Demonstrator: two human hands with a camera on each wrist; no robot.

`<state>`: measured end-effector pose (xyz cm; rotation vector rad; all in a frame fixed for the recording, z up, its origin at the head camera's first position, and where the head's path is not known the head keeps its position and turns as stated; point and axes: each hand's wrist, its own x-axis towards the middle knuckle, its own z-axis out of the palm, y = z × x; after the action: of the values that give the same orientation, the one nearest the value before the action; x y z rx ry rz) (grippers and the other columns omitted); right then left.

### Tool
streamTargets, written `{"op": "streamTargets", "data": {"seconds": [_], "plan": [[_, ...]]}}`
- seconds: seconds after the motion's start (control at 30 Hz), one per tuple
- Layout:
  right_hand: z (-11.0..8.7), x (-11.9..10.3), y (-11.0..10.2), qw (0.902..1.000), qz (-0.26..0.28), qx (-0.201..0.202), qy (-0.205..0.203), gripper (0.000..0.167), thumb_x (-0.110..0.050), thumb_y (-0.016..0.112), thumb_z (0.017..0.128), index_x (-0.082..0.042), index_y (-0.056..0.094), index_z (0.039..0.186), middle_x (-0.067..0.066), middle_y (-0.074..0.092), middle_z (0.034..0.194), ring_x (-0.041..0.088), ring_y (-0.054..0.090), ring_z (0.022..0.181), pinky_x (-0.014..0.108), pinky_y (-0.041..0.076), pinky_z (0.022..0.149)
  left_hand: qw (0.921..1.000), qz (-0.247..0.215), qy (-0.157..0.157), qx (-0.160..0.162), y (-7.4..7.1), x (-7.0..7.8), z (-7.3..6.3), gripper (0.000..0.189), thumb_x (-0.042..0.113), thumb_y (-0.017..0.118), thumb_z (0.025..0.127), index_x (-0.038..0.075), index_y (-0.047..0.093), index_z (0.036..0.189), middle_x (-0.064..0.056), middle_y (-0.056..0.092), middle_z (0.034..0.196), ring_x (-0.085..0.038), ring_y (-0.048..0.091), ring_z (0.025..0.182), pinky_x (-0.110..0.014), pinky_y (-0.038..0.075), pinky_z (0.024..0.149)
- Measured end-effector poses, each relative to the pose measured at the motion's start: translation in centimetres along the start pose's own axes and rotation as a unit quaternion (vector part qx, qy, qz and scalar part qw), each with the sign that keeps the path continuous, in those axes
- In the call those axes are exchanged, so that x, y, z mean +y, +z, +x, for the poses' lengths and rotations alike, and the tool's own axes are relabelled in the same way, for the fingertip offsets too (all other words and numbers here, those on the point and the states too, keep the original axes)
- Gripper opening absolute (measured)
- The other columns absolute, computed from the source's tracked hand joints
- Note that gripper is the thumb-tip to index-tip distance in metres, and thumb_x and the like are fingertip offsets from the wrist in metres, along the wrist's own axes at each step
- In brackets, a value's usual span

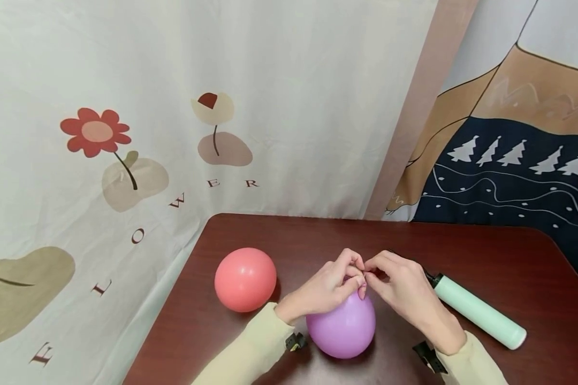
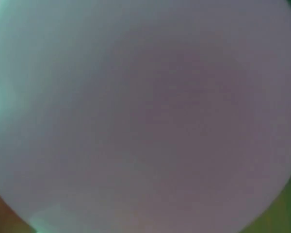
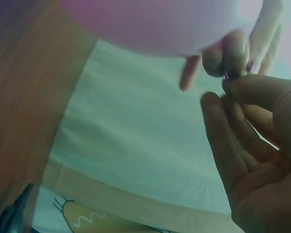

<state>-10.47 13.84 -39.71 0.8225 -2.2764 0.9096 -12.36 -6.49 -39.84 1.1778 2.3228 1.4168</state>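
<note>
A round purple balloon is over the near part of the table, its neck end up at my fingers. My left hand pinches the neck just above the balloon's body, thumb and fingers curled together. From the right, my right hand meets it, thumb and fingertips pinching the neck's tip. In the right wrist view a bit of the neck shows between the fingers, most of it hidden. The balloon's blurred surface fills nearly all of the left wrist view.
A coral-red balloon lies on the dark red-brown table to the left. A mint-green hand pump with a black nozzle end lies to the right, partly behind my right hand. Printed curtains hang along the table's far edge.
</note>
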Motion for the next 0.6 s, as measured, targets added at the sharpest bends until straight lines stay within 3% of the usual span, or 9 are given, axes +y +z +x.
{"op": "streamTargets", "data": {"seconds": [0.07, 0.1, 0.17, 0.23, 0.3, 0.4, 0.47, 0.53, 0.6], "plan": [[0.4, 0.0, -0.4, 0.9994, 0.022, -0.026, 0.004, 0.033, 0.006, 0.089, 0.072, -0.019, 0.074, 0.089, -0.011, 0.068, 0.087, 0.003, 0.06, 0.071, 0.015, 0.051, 0.064, 0.9948, -0.101, -0.018, -0.003, 0.0, -0.3, -0.1, 0.019, 0.001, 0.052, 0.104, 0.009, 0.04, 0.117, -0.009, 0.069, 0.079, -0.003, 0.063, 0.088, -0.022, 0.048, 0.09], [0.5, -0.1, -0.7, 0.9985, 0.036, -0.041, 0.007, 0.033, 0.006, 0.089, 0.073, -0.019, 0.074, 0.09, -0.011, 0.068, 0.087, 0.002, 0.061, 0.072, 0.016, 0.052, 0.064, 0.9873, -0.157, -0.027, 0.001, 0.1, -0.5, -0.1, 0.02, 0.0, 0.051, 0.103, 0.007, 0.039, 0.117, -0.015, 0.067, 0.079, -0.005, 0.064, 0.087, -0.024, 0.049, 0.09], [0.9, -0.1, -1.1, 0.9954, 0.063, -0.07, 0.017, 0.033, 0.005, 0.088, 0.076, -0.02, 0.073, 0.093, -0.012, 0.068, 0.089, 0.002, 0.061, 0.075, 0.02, 0.054, 0.064, 0.9642, -0.262, -0.037, 0.017, 0.3, -0.7, -0.2, 0.02, -0.001, 0.049, 0.103, 0.002, 0.038, 0.12, -0.022, 0.065, 0.079, -0.01, 0.066, 0.085, -0.027, 0.051, 0.09], [1.1, 0.1, -1.5, 0.9898, 0.096, -0.101, 0.033, 0.033, 0.006, 0.085, 0.079, -0.02, 0.072, 0.095, -0.012, 0.068, 0.091, 0.002, 0.062, 0.077, 0.022, 0.056, 0.065, 0.9427, -0.33, -0.041, 0.03, 0.7, -0.9, -0.2, 0.023, 0.0, 0.049, 0.104, -0.003, 0.036, 0.123, -0.019, 0.065, 0.078, -0.012, 0.067, 0.085, -0.028, 0.052, 0.09], [1.1, 0.4, -1.8, 0.9837, 0.12, -0.126, 0.048, 0.032, 0.005, 0.083, 0.083, -0.02, 0.072, 0.098, -0.012, 0.069, 0.093, 0.002, 0.063, 0.079, 0.024, 0.057, 0.067, 0.9305, -0.362, -0.041, 0.037, 1.0, -0.8, -0.2, 0.026, 0.002, 0.048, 0.105, -0.006, 0.034, 0.125, -0.009, 0.068, 0.08, -0.013, 0.068, 0.087, -0.029, 0.053, 0.09], [1.0, 1.2, -2.3, 0.973, 0.156, -0.156, 0.067, 0.028, 0.0, 0.08, 0.088, -0.023, 0.074, 0.101, -0.013, 0.071, 0.096, 0.004, 0.064, 0.082, 0.026, 0.058, 0.07, 0.9211, -0.385, -0.048, 0.037, 1.3, -0.7, 0.0, 0.024, 0.005, 0.049, 0.106, -0.001, 0.036, 0.126, 0.005, 0.07, 0.082, -0.012, 0.068, 0.09, -0.03, 0.053, 0.092], [0.9, 1.7, -2.8, 0.966, 0.183, -0.166, 0.077, 0.024, -0.004, 0.079, 0.091, -0.024, 0.075, 0.103, -0.012, 0.072, 0.097, 0.006, 0.066, 0.084, 0.027, 0.059, 0.071, 0.9146, -0.397, -0.058, 0.052, 1.3, -0.7, -0.1, 0.021, 0.004, 0.049, 0.105, 0.004, 0.039, 0.125, 0.007, 0.07, 0.081, -0.013, 0.069, 0.09, -0.03, 0.052, 0.093], [0.7, 2.0, -3.1, 0.961, 0.202, -0.164, 0.093, 0.021, -0.007, 0.077, 0.093, -0.024, 0.076, 0.105, -0.01, 0.074, 0.098, 0.008, 0.068, 0.084, 0.028, 0.06, 0.073, 0.9108, -0.401, -0.071, 0.068, 1.3, -0.7, -0.2, 0.022, 0.004, 0.049, 0.105, 0.008, 0.042, 0.125, 0.007, 0.07, 0.08, -0.013, 0.069, 0.09, -0.031, 0.053, 0.093], [0.6, 1.9, -3.1, 0.9648, 0.192, -0.148, 0.102, 0.019, -0.009, 0.077, 0.094, -0.023, 0.077, 0.106, -0.011, 0.074, 0.098, 0.008, 0.068, 0.084, 0.028, 0.06, 0.071, 0.9138, -0.388, -0.081, 0.089, 1.4, -0.7, -0.2, 0.024, 0.004, 0.05, 0.105, 0.005, 0.042, 0.128, 0.006, 0.07, 0.079, -0.014, 0.07, 0.09, -0.031, 0.053, 0.092]]}}
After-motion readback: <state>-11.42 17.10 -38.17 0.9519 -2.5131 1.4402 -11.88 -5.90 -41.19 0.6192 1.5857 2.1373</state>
